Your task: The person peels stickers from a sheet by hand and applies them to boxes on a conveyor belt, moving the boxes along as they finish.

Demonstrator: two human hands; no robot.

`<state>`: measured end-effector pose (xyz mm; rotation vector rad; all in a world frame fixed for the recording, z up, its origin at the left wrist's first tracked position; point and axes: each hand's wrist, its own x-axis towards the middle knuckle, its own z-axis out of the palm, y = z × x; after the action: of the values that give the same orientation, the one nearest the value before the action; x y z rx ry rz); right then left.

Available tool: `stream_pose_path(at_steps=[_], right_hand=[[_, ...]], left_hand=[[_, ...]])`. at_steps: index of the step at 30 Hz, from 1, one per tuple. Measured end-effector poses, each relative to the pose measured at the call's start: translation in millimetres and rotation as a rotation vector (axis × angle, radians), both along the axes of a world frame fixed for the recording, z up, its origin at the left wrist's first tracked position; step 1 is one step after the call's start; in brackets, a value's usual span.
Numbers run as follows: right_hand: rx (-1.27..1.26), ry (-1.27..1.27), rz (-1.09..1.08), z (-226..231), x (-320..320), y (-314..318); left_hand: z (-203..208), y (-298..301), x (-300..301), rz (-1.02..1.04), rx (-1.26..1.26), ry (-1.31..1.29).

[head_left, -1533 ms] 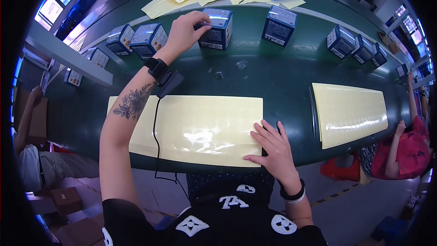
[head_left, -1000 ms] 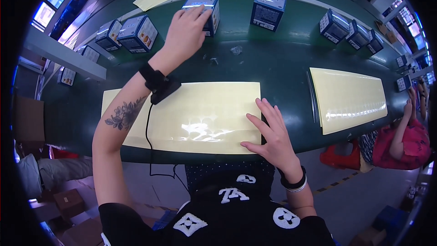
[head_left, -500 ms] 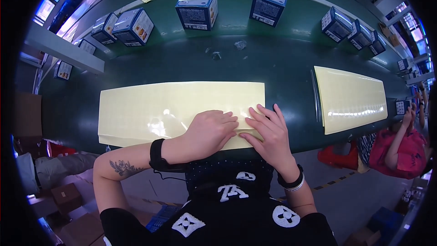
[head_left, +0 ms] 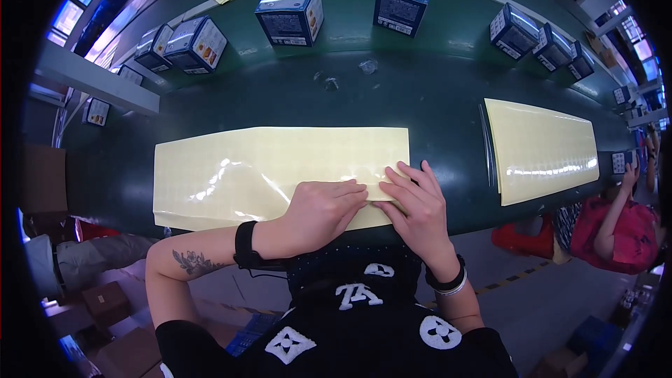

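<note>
My left hand and right hand press flat, grip released, on the near right edge of the sticker sheet on the counter; no sticker looks lifted yet.

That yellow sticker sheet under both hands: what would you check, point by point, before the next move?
1. Yellow sticker sheet lies flat on the green belt: mostly ok, glossy ripples near its middle.
2. Left hand rests on the sheet's near edge: ok.
3. Right hand fingertips press the sheet's right corner: ok.
4. A sticker already lifted: cannot tell, the fingers cover it.
5. Blue boxes stand apart from the sheet: ok.
6. Second sheet lies apart, untouched: ok.
</note>
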<state>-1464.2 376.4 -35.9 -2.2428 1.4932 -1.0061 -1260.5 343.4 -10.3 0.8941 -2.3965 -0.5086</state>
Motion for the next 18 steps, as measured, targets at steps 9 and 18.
stream_pose_path(at_steps=[9, 18], right_hand=[[0.016, -0.016, -0.005, -1, -9, -1], [0.047, 0.010, -0.002, 1, -26, -3]], left_hand=[[4, -6, -6, -0.067, -0.024, 0.026], [75, -131, -39, -0.217, -0.031, -0.108]])
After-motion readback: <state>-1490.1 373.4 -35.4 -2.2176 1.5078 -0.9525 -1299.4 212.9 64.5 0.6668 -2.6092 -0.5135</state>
